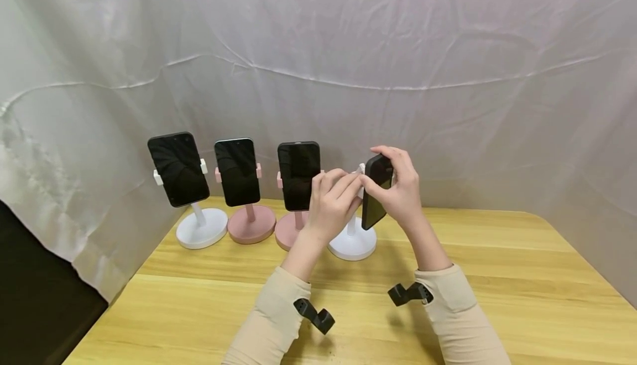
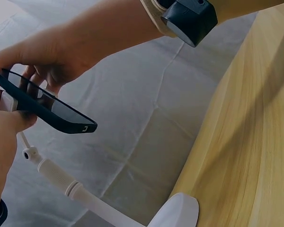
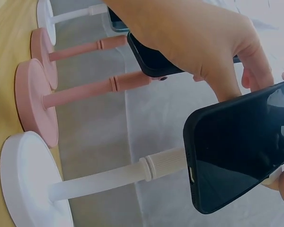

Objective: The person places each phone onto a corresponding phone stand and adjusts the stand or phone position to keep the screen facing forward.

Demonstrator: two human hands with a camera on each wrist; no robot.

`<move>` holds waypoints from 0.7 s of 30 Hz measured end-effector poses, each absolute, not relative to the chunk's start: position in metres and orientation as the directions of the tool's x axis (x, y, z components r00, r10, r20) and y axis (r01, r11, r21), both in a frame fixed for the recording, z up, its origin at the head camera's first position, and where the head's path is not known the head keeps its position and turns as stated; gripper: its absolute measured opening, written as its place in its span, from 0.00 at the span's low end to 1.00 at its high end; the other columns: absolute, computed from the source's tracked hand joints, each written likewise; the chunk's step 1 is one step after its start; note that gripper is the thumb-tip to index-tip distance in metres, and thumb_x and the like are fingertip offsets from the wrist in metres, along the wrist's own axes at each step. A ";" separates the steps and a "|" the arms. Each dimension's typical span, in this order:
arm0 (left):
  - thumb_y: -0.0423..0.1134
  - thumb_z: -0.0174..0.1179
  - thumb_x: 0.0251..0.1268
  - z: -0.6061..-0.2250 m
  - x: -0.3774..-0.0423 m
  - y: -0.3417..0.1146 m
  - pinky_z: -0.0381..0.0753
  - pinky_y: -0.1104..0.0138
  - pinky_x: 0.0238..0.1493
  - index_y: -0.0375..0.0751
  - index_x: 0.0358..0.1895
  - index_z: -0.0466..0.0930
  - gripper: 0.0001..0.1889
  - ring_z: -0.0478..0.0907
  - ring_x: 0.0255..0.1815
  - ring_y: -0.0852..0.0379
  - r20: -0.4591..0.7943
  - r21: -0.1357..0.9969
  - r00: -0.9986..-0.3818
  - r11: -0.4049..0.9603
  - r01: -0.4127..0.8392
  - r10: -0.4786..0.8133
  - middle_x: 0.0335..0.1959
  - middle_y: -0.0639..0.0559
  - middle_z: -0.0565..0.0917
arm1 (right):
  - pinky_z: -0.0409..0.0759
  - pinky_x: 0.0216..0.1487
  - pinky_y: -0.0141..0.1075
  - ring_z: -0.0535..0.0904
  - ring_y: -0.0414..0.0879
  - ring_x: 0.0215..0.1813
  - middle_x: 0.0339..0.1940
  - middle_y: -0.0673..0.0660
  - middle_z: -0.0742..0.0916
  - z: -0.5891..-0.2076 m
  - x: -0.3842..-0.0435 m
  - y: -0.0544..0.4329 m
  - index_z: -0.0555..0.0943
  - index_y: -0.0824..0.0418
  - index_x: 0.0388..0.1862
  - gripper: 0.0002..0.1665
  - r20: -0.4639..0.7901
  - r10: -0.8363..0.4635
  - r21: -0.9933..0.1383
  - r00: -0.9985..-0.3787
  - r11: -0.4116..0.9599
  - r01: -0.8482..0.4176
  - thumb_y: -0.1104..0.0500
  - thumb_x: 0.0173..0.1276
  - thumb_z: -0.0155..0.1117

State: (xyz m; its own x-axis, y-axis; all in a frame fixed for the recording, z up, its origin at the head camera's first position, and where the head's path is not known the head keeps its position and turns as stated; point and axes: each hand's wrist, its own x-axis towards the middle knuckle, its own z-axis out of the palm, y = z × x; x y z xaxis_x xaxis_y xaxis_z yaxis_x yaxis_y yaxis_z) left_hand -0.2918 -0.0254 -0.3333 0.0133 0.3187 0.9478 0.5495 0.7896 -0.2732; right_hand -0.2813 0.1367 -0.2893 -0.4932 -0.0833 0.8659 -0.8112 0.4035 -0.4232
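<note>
A black smartphone [image 1: 376, 193] stands tilted at the head of a white phone stand [image 1: 352, 243], its screen turned to the right. My right hand [image 1: 400, 188] grips this phone by its edges, thumb on the near side. My left hand [image 1: 330, 207] is at the stand's white clamp [image 2: 8, 100], fingers curled about it behind the phone. In the left wrist view, the left thumb lies close against the phone's back. The right wrist view shows the phone's dark screen [image 3: 236, 146] above the stand's stem [image 3: 104, 180]. The phone covers most of the clamp there.
To the left, a white stand [image 1: 201, 228] and two pink stands [image 1: 251, 224] stand in a row, each with a dark phone [image 1: 179, 168] clamped upright. The wooden table [image 1: 497, 276] extends to the right. A grey cloth [image 1: 318, 110] hangs behind.
</note>
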 end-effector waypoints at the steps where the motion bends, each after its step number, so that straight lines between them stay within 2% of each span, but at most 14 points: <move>1: 0.42 0.67 0.58 -0.333 -0.292 -0.026 0.69 0.56 0.51 0.45 0.46 0.87 0.13 0.75 0.50 0.54 0.947 -0.273 0.011 0.791 0.548 0.320 0.44 0.55 0.88 | 0.70 0.45 0.36 0.74 0.49 0.52 0.55 0.61 0.79 -0.289 -0.281 0.137 0.79 0.58 0.58 0.30 0.865 -0.078 -0.424 -0.495 0.415 -0.805 0.61 0.53 0.74; 9: 0.37 0.65 0.54 -0.334 -0.290 -0.025 0.69 0.57 0.50 0.44 0.43 0.86 0.11 0.74 0.49 0.54 0.950 -0.263 0.000 0.798 0.542 0.313 0.41 0.55 0.87 | 0.72 0.50 0.46 0.74 0.54 0.54 0.52 0.64 0.79 -0.288 -0.277 0.131 0.80 0.59 0.54 0.29 0.873 -0.044 -0.401 -0.486 0.501 -0.767 0.57 0.52 0.74; 16: 0.35 0.66 0.51 -0.332 -0.289 -0.020 0.70 0.56 0.53 0.45 0.37 0.84 0.08 0.73 0.49 0.54 0.953 -0.217 -0.067 0.820 0.530 0.296 0.40 0.56 0.85 | 0.72 0.47 0.47 0.74 0.56 0.52 0.51 0.66 0.78 -0.287 -0.275 0.129 0.79 0.61 0.54 0.29 0.884 -0.042 -0.376 -0.466 0.529 -0.761 0.57 0.51 0.75; 21: 0.36 0.65 0.52 -0.333 -0.291 -0.020 0.70 0.56 0.52 0.45 0.35 0.84 0.06 0.73 0.47 0.54 0.953 -0.230 -0.054 0.825 0.516 0.299 0.39 0.57 0.85 | 0.74 0.46 0.47 0.74 0.57 0.51 0.50 0.67 0.77 -0.288 -0.276 0.131 0.79 0.61 0.55 0.29 0.898 -0.069 -0.329 -0.435 0.552 -0.766 0.56 0.53 0.74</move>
